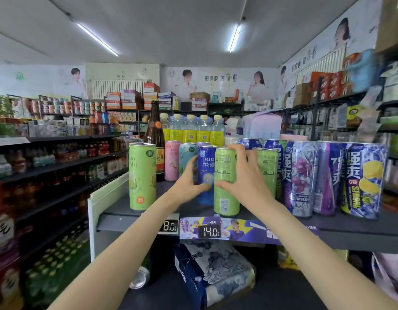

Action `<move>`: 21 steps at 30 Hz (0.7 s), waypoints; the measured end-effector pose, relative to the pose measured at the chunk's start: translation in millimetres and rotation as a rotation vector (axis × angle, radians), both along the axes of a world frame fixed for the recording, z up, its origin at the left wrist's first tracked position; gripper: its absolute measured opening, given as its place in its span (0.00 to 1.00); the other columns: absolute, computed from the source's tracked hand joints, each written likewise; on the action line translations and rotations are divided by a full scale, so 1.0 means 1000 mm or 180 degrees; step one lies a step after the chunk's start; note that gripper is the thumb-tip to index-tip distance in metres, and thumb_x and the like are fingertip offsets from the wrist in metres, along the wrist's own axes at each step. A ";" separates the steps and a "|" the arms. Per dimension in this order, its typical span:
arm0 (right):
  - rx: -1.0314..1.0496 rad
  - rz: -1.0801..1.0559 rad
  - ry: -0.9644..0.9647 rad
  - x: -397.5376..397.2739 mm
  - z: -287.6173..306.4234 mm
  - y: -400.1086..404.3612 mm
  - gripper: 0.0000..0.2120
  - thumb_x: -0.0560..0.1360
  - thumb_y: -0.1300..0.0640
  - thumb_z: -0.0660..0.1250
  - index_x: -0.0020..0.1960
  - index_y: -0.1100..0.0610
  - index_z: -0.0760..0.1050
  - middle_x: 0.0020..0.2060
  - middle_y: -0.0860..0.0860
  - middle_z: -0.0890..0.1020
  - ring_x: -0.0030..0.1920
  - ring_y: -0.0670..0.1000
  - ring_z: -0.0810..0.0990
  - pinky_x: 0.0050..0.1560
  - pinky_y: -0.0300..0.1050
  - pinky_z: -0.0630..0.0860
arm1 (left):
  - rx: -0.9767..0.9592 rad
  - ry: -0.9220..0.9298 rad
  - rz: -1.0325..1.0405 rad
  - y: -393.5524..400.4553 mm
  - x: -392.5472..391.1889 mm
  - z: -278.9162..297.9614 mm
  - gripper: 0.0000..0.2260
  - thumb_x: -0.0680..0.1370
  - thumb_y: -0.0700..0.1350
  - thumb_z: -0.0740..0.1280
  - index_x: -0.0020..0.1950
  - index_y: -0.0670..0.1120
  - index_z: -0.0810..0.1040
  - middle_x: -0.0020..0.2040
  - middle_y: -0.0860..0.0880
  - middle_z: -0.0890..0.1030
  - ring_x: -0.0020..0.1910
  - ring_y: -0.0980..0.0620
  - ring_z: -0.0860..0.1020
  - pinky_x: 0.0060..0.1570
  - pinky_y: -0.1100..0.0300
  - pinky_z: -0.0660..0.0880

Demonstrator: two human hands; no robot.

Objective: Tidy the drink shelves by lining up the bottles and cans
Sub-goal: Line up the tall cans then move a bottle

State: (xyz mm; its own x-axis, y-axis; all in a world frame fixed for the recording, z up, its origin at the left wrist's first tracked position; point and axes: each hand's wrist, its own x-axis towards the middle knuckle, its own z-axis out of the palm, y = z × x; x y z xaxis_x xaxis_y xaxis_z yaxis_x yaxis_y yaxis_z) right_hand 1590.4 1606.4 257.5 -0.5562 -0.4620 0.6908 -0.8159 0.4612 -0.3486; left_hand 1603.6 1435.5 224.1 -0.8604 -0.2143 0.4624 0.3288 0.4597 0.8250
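On the top shelf (135, 220) stand slim drink cans. My right hand (242, 177) grips a green can (226, 198) near the shelf's front edge, fingers over its rim. My left hand (189, 182) holds a blue can (205, 162) just behind and left of it. A second green can (142, 175) stands alone at the front left. Pink (171, 159) and teal (186, 156) cans and a brown bottle (156, 135) stand further back. Large blue and purple cans (363, 180) line the right side.
Water bottles with yellow labels (191, 130) stand at the back of the shelf. Price tags (210, 231) hang on the shelf's front edge. A wrapped multipack (216, 271) lies on the shelf below. Stocked shelves run along the left (59, 162) and right.
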 end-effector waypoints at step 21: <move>0.0575 -0.0114 0.0148 0.002 0.000 -0.032 0.50 0.66 0.55 0.77 0.74 0.47 0.46 0.68 0.57 0.54 0.57 0.58 0.73 0.54 0.50 0.73 | -0.2001 0.1667 0.1981 -0.010 0.051 0.017 0.16 0.75 0.32 0.60 0.62 0.40 0.70 0.56 0.41 0.74 0.44 0.45 0.76 0.40 0.51 0.75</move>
